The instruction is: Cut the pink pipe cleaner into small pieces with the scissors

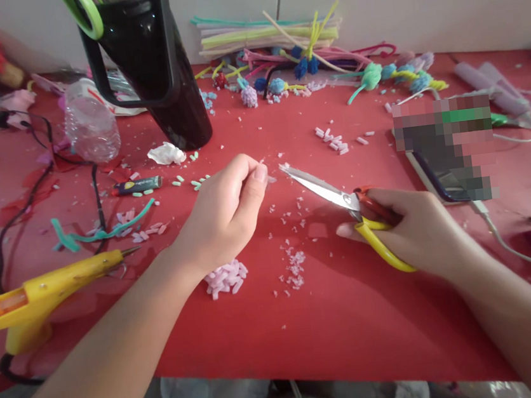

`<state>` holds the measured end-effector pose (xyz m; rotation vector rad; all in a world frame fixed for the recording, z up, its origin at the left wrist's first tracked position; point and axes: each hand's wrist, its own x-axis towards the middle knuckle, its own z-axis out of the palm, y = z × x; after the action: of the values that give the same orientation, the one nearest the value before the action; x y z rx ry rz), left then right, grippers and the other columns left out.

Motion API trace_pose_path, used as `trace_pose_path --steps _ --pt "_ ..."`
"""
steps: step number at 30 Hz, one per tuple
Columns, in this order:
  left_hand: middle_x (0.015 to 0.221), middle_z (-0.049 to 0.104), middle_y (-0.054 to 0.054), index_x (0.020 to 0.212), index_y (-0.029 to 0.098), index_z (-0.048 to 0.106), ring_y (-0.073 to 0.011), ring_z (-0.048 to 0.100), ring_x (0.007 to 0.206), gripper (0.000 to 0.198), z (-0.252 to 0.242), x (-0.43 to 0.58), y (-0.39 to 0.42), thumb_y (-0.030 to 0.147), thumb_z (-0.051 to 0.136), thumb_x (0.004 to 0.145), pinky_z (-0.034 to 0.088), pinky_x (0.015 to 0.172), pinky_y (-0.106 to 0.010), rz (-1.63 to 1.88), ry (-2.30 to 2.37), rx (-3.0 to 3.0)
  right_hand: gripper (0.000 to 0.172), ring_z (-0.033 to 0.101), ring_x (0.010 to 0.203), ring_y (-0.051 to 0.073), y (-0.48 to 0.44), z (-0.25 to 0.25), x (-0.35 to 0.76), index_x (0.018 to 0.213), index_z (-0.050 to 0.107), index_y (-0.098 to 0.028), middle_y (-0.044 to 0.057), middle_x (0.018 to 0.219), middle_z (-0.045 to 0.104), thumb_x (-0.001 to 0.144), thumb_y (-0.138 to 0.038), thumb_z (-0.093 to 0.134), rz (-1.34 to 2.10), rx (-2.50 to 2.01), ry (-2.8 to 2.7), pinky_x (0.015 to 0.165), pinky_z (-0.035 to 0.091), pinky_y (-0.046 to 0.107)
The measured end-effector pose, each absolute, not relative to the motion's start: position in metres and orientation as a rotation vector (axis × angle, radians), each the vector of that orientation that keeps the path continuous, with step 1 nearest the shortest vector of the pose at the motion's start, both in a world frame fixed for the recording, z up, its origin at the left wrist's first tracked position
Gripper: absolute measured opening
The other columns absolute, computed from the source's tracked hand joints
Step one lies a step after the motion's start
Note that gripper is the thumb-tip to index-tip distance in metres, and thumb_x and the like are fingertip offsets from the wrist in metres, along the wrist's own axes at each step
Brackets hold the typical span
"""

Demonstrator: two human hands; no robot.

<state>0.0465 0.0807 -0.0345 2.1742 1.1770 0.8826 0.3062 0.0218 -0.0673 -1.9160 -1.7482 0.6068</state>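
"Left hand (228,209) first: what is it doing?"

"Thumb and forefinger are pressed together above the middle of the red table (243,336), the other fingers curled in. Whether some small bit sits between the tips, I can't tell."

"And the right hand (417,226)?"

"Wrapped around the red and yellow handles of the scissors (349,201). Their blades lie nearly together, pointing towards the left fingertips, near but apart."

"What lies about them?"

"On the near side of the left hand, a heap of short pink pieces (226,278); right of that, a scatter of fine pink crumbs (295,269). Beyond the scissors, some loose pink pieces (333,140)."

"Further out?"

"At left, a yellow glue gun (63,277), its nozzle near a teal fuzzy strip (71,239). Behind, a black tumbler (189,99) and a bundle of pipe cleaners (270,35). At right, a phone (453,181) with a white cable (482,209)."
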Motion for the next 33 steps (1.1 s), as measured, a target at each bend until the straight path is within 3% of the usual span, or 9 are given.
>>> trace_pose_path --steps 33 --pt "0.058 0.046 0.003 0.073 0.021 0.042 -0.0102 0.044 0.050 0.034 -0.0343 0.0496 0.0780 0.033 0.040 0.104 0.037 0.051 -0.028 0.917 1.193 2.180 0.059 0.020 0.064 0.014 0.0221 -0.0739 0.3106 0.063 0.030 -0.024 -0.005 0.064 0.023 0.061 -0.064 0.074 0.597 -1.968 -1.794 0.049 0.024 0.025"
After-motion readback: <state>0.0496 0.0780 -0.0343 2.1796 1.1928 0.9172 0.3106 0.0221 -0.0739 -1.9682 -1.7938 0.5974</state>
